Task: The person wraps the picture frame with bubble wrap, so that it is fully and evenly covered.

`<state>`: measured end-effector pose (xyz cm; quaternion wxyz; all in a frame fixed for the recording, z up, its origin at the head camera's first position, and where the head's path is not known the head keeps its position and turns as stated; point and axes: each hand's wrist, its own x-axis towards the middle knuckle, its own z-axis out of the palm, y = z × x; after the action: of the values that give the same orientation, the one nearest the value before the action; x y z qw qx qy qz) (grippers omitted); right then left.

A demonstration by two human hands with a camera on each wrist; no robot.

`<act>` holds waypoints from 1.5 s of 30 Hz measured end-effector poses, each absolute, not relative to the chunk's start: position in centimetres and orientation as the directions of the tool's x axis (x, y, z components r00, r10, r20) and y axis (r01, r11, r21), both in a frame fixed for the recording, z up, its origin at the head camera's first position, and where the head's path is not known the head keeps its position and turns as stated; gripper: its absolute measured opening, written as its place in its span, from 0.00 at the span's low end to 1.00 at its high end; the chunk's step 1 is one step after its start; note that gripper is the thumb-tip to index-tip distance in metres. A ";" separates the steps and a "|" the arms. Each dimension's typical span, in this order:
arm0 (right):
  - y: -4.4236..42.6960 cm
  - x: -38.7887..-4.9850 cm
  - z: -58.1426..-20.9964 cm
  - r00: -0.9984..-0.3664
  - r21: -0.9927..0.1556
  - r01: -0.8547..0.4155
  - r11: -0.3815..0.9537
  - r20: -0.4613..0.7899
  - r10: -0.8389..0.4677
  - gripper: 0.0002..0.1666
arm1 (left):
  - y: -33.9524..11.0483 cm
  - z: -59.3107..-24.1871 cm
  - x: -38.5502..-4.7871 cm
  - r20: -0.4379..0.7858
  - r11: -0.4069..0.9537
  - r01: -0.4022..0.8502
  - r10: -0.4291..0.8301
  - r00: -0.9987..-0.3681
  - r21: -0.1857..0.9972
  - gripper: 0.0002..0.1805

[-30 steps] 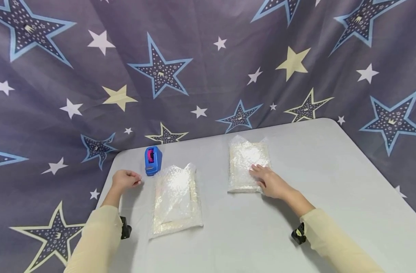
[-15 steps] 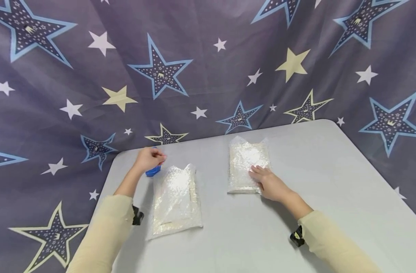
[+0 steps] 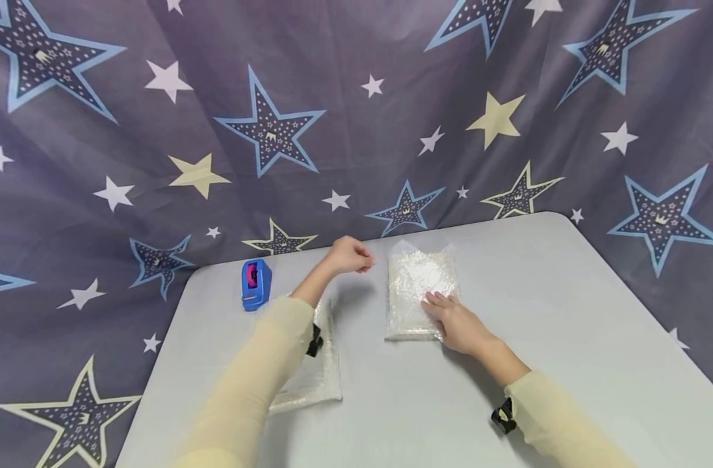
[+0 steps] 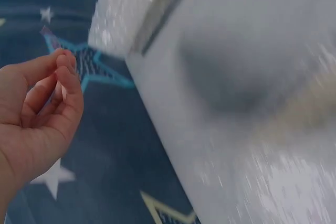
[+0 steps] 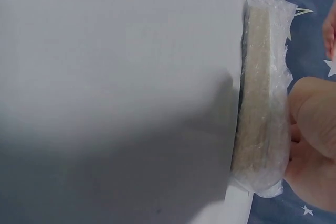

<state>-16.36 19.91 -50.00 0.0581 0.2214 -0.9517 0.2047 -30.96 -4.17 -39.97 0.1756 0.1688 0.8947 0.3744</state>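
Two flat bubble-wrapped packages lie on the table. My right hand rests on the right package, fingers lying across its lower right part. In the right wrist view that package's thick side shows through the bubble wrap. Above the table, just left of the same package's top edge, is my left hand, thumb and fingertips pinched together. A thin see-through strip of tape sticks out from its fingertips in the left wrist view. Much of the left package is hidden under my left sleeve.
A blue tape dispenser with a pink core stands near the table's back left corner. The pale grey table meets a dark star-patterned curtain at its back and sides.
My left hand went from the table's left side over to the tape dispenser, then right, close to the right package, with the tape. The right hand stays resting on that package.
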 end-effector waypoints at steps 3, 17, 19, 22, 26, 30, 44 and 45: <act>20.0 -16.2 -50.1 -0.897 -0.374 -0.442 0.815 0.199 -0.395 0.30 | -1.4 -40.8 -31.0 -0.227 0.688 0.166 0.443 -0.867 0.707 0.08; 20.1 -16.6 -50.2 -0.893 -0.378 -0.450 0.809 0.209 -0.399 0.29 | 5.0 -46.2 -30.9 -0.263 0.684 0.198 0.507 -0.821 0.702 0.09; 20.1 -16.6 -50.2 -0.892 -0.374 -0.451 0.810 0.207 -0.402 0.29 | 5.5 -46.5 -30.7 -0.262 0.676 0.205 0.521 -0.812 0.708 0.09; 20.1 -16.7 -50.2 -0.895 -0.376 -0.445 0.813 0.204 -0.396 0.29 | 6.0 -46.3 -30.5 -0.253 0.694 0.251 0.537 -0.805 0.674 0.09; 20.2 -16.6 -50.1 -0.899 -0.385 -0.438 0.813 0.203 -0.388 0.28 | 6.6 -46.0 -30.5 -0.261 0.742 0.299 0.535 -0.804 0.600 0.07; 20.2 -16.6 -50.1 -0.902 -0.394 -0.432 0.811 0.196 -0.385 0.28 | 6.9 -45.9 -30.7 -0.296 0.804 0.291 0.488 -0.821 0.519 0.12; 20.1 -16.6 -50.3 -0.903 -0.407 -0.429 0.806 0.209 -0.375 0.28 | 6.5 -46.0 -31.0 -0.274 0.839 0.295 0.448 -0.851 0.458 0.21; 20.1 -16.6 -50.4 -0.904 -0.410 -0.428 0.806 0.209 -0.374 0.28 | 6.5 -46.0 -30.9 -0.271 0.845 0.295 0.442 -0.855 0.447 0.19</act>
<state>-16.60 20.06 -50.38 0.0593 0.2115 -0.9483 0.2292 -30.94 6.55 -46.02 0.1849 0.1953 0.9424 0.1988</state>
